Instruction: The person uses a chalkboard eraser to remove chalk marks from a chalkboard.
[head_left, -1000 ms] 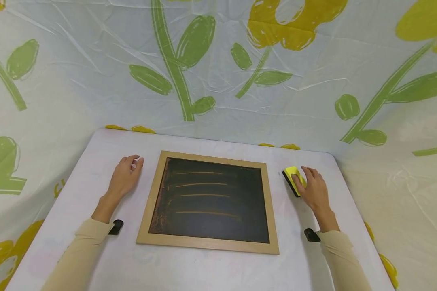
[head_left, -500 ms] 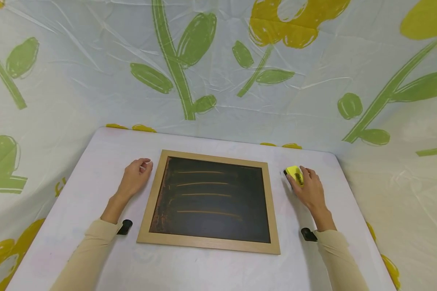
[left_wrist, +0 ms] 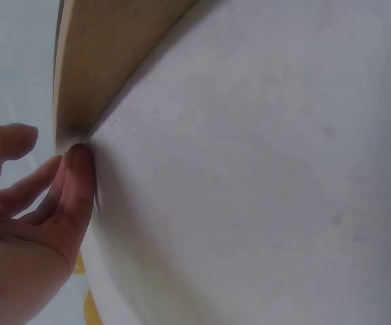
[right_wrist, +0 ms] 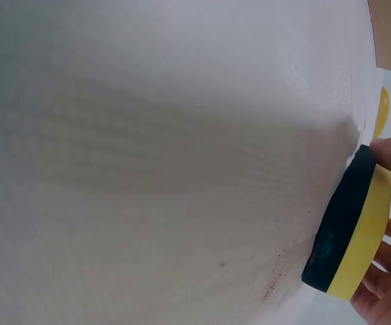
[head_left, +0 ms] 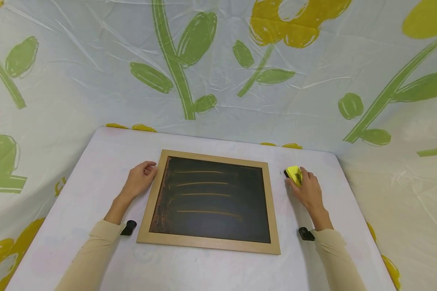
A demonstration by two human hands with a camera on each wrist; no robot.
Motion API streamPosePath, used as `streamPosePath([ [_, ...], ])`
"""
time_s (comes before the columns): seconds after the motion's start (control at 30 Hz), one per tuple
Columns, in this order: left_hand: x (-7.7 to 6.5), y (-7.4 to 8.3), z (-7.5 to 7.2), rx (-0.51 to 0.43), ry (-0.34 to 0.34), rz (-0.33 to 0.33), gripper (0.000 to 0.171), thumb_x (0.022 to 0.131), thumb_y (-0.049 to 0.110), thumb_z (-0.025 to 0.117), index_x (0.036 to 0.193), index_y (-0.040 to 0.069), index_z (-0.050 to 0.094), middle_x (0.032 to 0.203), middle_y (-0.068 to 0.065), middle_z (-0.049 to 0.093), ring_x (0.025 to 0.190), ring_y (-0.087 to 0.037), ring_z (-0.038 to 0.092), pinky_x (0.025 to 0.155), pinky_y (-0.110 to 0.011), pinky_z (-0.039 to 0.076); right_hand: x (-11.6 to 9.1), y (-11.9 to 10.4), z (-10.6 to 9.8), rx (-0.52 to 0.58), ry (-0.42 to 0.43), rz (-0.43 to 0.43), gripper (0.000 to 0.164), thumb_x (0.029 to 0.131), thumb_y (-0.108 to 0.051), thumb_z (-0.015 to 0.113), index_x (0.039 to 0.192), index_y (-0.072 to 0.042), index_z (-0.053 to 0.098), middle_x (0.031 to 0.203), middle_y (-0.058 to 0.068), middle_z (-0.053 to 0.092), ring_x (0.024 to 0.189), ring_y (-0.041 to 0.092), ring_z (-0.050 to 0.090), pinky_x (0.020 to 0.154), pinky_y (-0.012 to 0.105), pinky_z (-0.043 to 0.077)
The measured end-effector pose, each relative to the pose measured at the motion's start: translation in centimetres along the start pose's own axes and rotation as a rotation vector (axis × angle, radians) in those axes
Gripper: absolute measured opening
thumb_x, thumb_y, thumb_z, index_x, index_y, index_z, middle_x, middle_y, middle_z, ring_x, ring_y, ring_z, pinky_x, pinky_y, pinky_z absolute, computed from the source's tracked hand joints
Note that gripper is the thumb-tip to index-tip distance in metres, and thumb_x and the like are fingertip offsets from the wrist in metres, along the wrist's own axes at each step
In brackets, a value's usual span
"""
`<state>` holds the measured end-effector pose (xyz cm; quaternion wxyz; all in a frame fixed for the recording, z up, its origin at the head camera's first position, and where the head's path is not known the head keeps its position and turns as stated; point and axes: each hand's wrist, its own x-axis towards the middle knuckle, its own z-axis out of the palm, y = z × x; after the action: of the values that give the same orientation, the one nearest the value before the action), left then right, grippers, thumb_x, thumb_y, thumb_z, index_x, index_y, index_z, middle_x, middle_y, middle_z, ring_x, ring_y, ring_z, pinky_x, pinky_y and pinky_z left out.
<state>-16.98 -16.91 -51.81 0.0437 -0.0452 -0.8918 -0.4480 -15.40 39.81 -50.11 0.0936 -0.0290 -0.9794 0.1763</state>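
Observation:
A chalkboard (head_left: 218, 226) in a light wooden frame (head_left: 207, 242) lies flat on the white table, with several orange chalk lines across its dark face. My left hand (head_left: 139, 180) is beside the frame's upper left edge, its fingers loosely bent. In the left wrist view, the fingertips (left_wrist: 80, 159) are right at the frame's corner and the thumb stands apart from them. To the right of the board, my right hand (head_left: 310, 194) grips a yellow and black chalkboard eraser (head_left: 294, 173) between thumb and fingers. The right wrist view shows the eraser's dark felt side (right_wrist: 337, 227) tilted up from the table.
The white table (head_left: 189, 270) ends at a rounded back edge against a hanging flowered sheet (head_left: 240, 121). Reddish specks of dust (right_wrist: 275, 276) lie on the table near the eraser. Black clips (head_left: 130, 227) are fixed at both cuffs.
My left hand has moved right, up to the board's frame. My right hand has settled its grip around the eraser, which has tilted slightly. The board has stayed in place.

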Motion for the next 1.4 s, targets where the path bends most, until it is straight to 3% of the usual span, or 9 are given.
streamPosePath([
  [0.17, 0.2, -0.2, 0.3, -0.028, -0.009, 0.016, 0.032, 0.101, 0.013, 0.061, 0.123, -0.01, 0.064, 0.096, -0.018, 0.068, 0.086, -0.031, 0.066, 0.075, -0.04, 0.05, 0.1, -0.2, 0.0, -0.006, -0.033, 0.053, 0.07, 0.098, -0.027, 0.07, 0.148, 0.011, 0.039, 0.139, 0.041, 0.045, 0.121, 0.053, 0.047, 0.101, 0.064, 0.04],
  [0.43, 0.3, 0.0, 0.1, -0.012, -0.063, -0.02, 0.034, 0.103, 0.013, 0.062, 0.129, -0.01, 0.062, 0.103, -0.021, 0.069, 0.091, -0.033, 0.066, 0.079, -0.041, 0.05, 0.3, -0.6, -0.3, -0.008, -0.054, 0.073, 0.069, 0.097, -0.024, 0.072, 0.144, 0.016, 0.042, 0.133, 0.04, 0.049, 0.116, 0.052, 0.049, 0.099, 0.063, 0.042],
  [0.67, 0.1, 0.3, 0.1, -0.022, -0.06, -0.032, 0.033, 0.102, 0.011, 0.063, 0.127, -0.011, 0.063, 0.103, -0.022, 0.069, 0.09, -0.033, 0.067, 0.078, -0.04, 0.05, 0.6, -0.5, -0.6, -0.009, -0.046, 0.02, 0.068, 0.095, -0.024, 0.075, 0.14, 0.017, 0.045, 0.13, 0.041, 0.052, 0.112, 0.052, 0.053, 0.095, 0.063, 0.043],
  [0.9, 0.3, 0.4, -0.2, -0.015, -0.086, -0.064, 0.035, 0.103, 0.011, 0.062, 0.13, -0.012, 0.061, 0.107, -0.024, 0.068, 0.097, -0.037, 0.067, 0.083, -0.046, 0.051, 0.9, -1.1, -1.2, -0.014, -0.02, -0.055, 0.064, 0.092, -0.021, 0.077, 0.136, 0.018, 0.05, 0.124, 0.041, 0.056, 0.101, 0.049, 0.057, 0.085, 0.061, 0.045],
  [1.07, 0.4, 0.4, -0.2, -0.021, -0.099, -0.076, 0.034, 0.104, 0.01, 0.062, 0.13, -0.012, 0.061, 0.107, -0.024, 0.067, 0.098, -0.038, 0.067, 0.08, -0.042, 0.052, 1.1, -1.6, -1.7, -0.012, -0.009, -0.095, 0.063, 0.092, -0.021, 0.078, 0.135, 0.017, 0.052, 0.123, 0.04, 0.058, 0.096, 0.046, 0.057, 0.081, 0.059, 0.046],
  [1.4, 0.6, 0.7, -0.3, -0.03, -0.116, -0.095, 0.034, 0.103, 0.009, 0.062, 0.129, -0.013, 0.061, 0.107, -0.024, 0.067, 0.096, -0.037, 0.068, 0.076, -0.036, 0.052, 1.6, -3.0, -2.3, -0.022, -0.03, -0.143, 0.064, 0.09, -0.021, 0.08, 0.136, 0.015, 0.052, 0.126, 0.039, 0.058, 0.104, 0.049, 0.058, 0.086, 0.062, 0.046],
])
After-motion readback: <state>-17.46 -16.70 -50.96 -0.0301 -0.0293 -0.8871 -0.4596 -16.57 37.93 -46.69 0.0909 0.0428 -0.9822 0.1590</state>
